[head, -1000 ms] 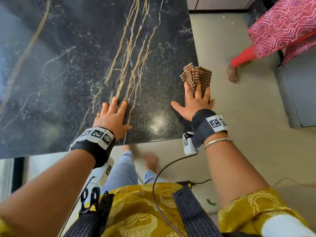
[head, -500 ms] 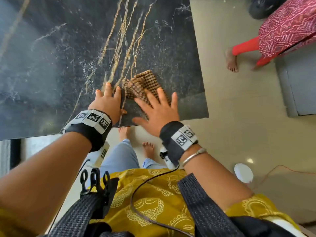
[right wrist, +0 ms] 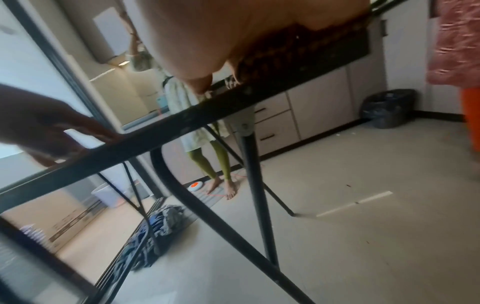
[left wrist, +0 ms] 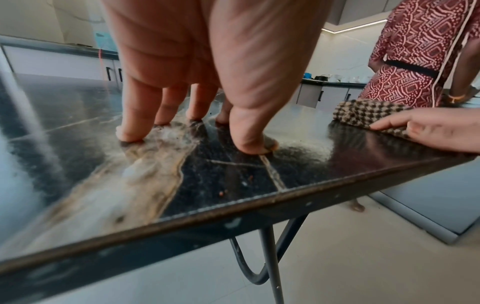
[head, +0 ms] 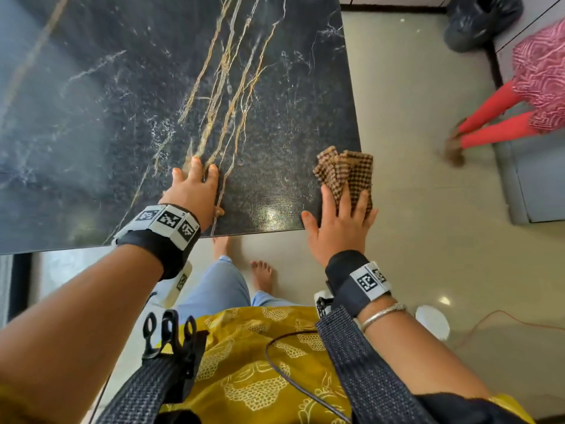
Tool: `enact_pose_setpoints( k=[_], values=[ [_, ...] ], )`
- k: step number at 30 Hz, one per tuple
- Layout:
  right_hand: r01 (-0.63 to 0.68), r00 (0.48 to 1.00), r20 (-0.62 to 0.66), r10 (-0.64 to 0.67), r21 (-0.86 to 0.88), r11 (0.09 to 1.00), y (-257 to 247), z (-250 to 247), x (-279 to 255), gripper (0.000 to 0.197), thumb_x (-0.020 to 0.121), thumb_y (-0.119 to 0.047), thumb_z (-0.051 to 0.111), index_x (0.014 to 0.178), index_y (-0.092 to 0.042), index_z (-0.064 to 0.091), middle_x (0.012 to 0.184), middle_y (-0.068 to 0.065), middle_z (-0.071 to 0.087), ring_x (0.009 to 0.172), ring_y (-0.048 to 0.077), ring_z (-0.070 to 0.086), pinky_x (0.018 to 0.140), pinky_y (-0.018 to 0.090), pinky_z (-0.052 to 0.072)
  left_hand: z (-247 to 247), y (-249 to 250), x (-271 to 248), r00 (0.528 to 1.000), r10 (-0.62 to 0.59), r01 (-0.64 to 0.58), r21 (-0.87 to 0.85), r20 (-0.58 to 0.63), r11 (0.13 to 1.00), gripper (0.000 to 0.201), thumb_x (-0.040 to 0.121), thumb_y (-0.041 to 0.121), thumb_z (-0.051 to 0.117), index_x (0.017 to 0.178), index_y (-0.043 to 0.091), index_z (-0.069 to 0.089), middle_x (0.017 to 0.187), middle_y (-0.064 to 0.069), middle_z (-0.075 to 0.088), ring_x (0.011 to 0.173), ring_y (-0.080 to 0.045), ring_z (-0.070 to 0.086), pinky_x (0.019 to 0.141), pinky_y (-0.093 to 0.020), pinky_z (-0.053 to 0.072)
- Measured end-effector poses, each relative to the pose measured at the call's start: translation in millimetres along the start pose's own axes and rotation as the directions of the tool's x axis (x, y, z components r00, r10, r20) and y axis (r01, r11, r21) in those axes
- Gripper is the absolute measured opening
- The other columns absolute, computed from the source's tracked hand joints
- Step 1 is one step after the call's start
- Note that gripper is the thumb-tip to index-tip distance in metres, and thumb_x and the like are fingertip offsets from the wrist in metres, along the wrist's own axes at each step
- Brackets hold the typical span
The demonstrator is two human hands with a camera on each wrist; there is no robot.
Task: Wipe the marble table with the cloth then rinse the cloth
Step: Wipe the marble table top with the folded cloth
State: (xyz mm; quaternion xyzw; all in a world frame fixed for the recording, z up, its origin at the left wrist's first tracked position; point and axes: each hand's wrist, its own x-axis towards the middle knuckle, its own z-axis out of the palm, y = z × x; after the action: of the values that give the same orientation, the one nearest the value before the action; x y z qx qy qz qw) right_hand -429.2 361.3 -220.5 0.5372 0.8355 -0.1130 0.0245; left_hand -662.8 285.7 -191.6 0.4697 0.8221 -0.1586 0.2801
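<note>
Pressing down with straight, spread fingers, our right hand (head: 339, 228) pins the cloth (head: 345, 172) flat at the table's (head: 122, 87) right edge, near the front corner. The cloth's far part sticks out past our fingertips and hangs a little over the edge. Our thumb lies apart on bare marble. Our left hand (head: 192, 191) is also flat and released, holding nothing, its fingertips (left wrist: 130, 135) and thumb planted on the dark top over the gold veins, near the front edge and well apart from the cloth. Across the floor stands another person (head: 532, 87) in a red patterned dress, beside a black bag (head: 480, 19).
</note>
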Motion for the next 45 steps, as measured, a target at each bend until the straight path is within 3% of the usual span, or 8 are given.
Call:
enact_pose_setpoints(
  k=[9, 16, 20, 27, 31, 35, 42, 45],
  values=[
    [0.485, 0.872, 0.115, -0.475, -0.091, 0.870, -57.3, 0.2, -16.1, 0.067, 0.074, -0.067, 0.052, 0.133, -0.035, 0.045, 0.139, 0.004, 0.049, 0.129, 0.040, 0.040, 0.100, 0.056, 0.037, -4.3, -0.6, -0.9, 0.999, 0.035, -0.035, 0.098, 0.011, 0.995, 0.083, 0.090, 0.038, 0.051, 0.148, 0.015, -0.005, 0.154, -0.016, -0.010, 0.137, -0.048, 0.011, 0.111, -0.051, 0.029],
    [0.160, 0.978, -0.133, -0.158, 0.008, 0.987, -15.0, -3.3, 16.2, 0.069, 0.072, -0.063, 0.055, 0.132, -0.031, 0.045, 0.108, 0.014, 0.056, 0.106, 0.040, 0.047, 0.094, 0.057, 0.038, 19.8, -14.2, -25.4, 0.989, 0.073, -0.075, -0.004, -0.128, 0.997, 0.069, 0.093, 0.043, 0.040, 0.148, 0.018, 0.007, 0.156, -0.012, 0.000, 0.142, -0.036, 0.007, 0.116, -0.046, 0.018],
    [-0.143, 0.986, -0.067, 0.152, 0.128, 0.981, -28.1, -4.0, 38.2, 0.089, 0.072, -0.067, 0.053, 0.144, -0.023, 0.024, 0.135, 0.030, 0.035, 0.131, 0.058, 0.020, 0.108, 0.066, 0.016, 35.6, -18.1, -43.7, 0.984, 0.049, -0.055, -0.030, -0.169, 0.998, 0.063, 0.095, 0.043, 0.034, 0.148, 0.024, 0.005, 0.158, -0.005, -0.004, 0.145, -0.028, 0.000, 0.117, -0.043, 0.010],
    [0.030, 0.973, 0.229, -0.033, 0.018, 0.999, -104.5, -5.3, 52.9, 0.097, 0.071, -0.084, 0.032, 0.148, -0.035, 0.000, 0.157, 0.019, -0.010, 0.133, 0.059, -0.015, 0.109, 0.066, -0.003, 42.0, -48.2, -59.2, 0.970, -0.060, 0.031, -0.126, -0.235, 0.992, 0.060, 0.078, 0.042, 0.063, 0.128, 0.009, 0.054, 0.140, -0.019, 0.046, 0.125, -0.043, 0.046, 0.095, -0.057, 0.040],
    [0.144, 0.938, 0.312, -0.150, 0.040, 0.989, -156.8, -8.3, 72.3, 0.104, 0.066, -0.088, 0.032, 0.148, -0.035, -0.002, 0.157, 0.017, -0.014, 0.132, 0.060, -0.020, 0.108, 0.068, -0.006, 40.1, -67.6, -67.6, 0.945, -0.165, 0.101, -0.231, -0.281, 0.968, 0.059, 0.088, 0.041, 0.049, 0.138, 0.010, 0.042, 0.151, -0.013, 0.028, 0.138, -0.037, 0.029, 0.107, -0.052, 0.029],
    [0.419, 0.823, 0.395, -0.409, 0.064, 0.906, -215.6, -2.5, 73.5, 0.108, 0.062, -0.089, 0.037, 0.148, -0.035, -0.001, 0.157, 0.015, -0.016, 0.131, 0.058, -0.024, 0.107, 0.066, -0.011, 39.4, -96.2, -69.4, 0.869, -0.318, 0.170, -0.375, -0.378, 0.911, 0.040, 0.088, 0.020, 0.053, 0.125, 0.003, 0.051, 0.149, -0.020, 0.030, 0.136, -0.044, 0.027, 0.106, -0.058, 0.029],
    [0.884, 0.395, 0.476, -0.786, 0.035, 0.465, -282.4, 16.8, 14.1, 0.095, 0.070, -0.067, 0.061, 0.147, -0.035, 0.014, 0.159, 0.008, -0.011, 0.135, 0.056, -0.017, 0.109, 0.066, -0.007, 23.1, -131.3, -82.9, 0.813, -0.423, 0.272, -0.382, -0.399, 0.883, 0.033, 0.085, 0.023, 0.041, 0.084, -0.004, 0.059, 0.102, -0.027, 0.058, 0.095, -0.049, 0.055, 0.076, -0.056, 0.047],
    [0.917, 0.351, 0.473, -0.808, 0.000, 0.399, -275.1, 29.0, -13.0, 0.070, 0.091, -0.038, 0.048, 0.148, -0.032, 0.009, 0.159, 0.003, -0.007, 0.137, 0.052, -0.019, 0.113, 0.062, -0.005, 27.0, -136.1, -84.8, 0.823, -0.421, 0.280, -0.374, -0.381, 0.884, 0.043, 0.086, 0.033, 0.039, 0.077, -0.004, 0.060, 0.096, -0.026, 0.059, 0.087, -0.049, 0.056, 0.069, -0.053, 0.049]
  ],
)
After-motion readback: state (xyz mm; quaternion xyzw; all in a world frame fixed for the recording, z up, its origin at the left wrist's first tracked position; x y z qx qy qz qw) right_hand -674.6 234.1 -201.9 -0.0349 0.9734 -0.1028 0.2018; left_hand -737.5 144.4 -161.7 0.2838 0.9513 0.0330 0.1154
